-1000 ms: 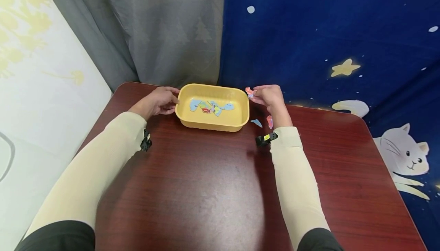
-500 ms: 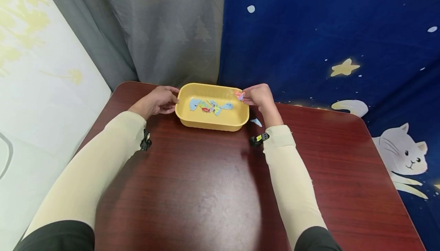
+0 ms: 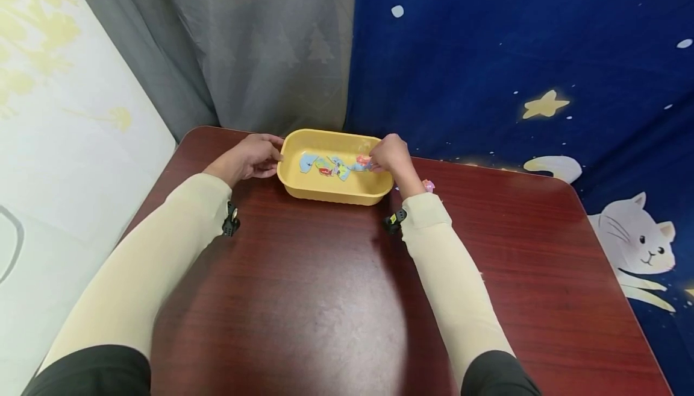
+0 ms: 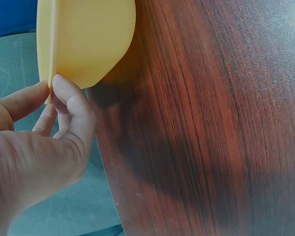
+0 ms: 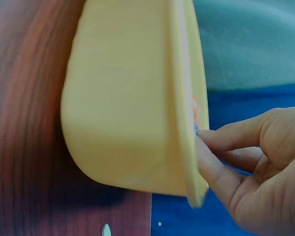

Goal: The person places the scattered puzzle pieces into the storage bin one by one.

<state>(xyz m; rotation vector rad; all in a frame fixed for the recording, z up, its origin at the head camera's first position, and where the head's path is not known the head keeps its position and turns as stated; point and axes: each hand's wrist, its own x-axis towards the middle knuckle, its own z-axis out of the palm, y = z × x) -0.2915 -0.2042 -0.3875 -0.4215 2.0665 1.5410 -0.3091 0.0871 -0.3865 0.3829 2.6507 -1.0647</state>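
My left hand [image 3: 253, 156] pinches the left end rim of a yellow plastic basin [image 3: 333, 194]; thumb and fingers sit on either side of the rim [image 4: 53, 54]. My right hand [image 3: 391, 152] reaches over the basin's right end. Its fingertips pinch a thin, irregular red-and-blue printed piece [image 3: 362, 161], low inside the basin. In the right wrist view, the basin wall hides most of this piece [image 5: 196, 110]. Several flat printed pieces lie on the basin floor, among them a light blue one [image 3: 308, 163] and a green-and-yellow one [image 3: 342, 170].
On the dark red wooden table [image 3: 303, 275], a pink piece [image 3: 429, 185] lies right of the basin, partly behind the right forearm. A pale blue sliver [image 5: 106, 229] lies near it. Grey and blue curtains [image 3: 488, 70] hang behind the table's far edge.
My right hand has moved left, from beside the basin to over its right end, and lowered the red-and-blue piece inside. The left hand keeps its place on the rim.
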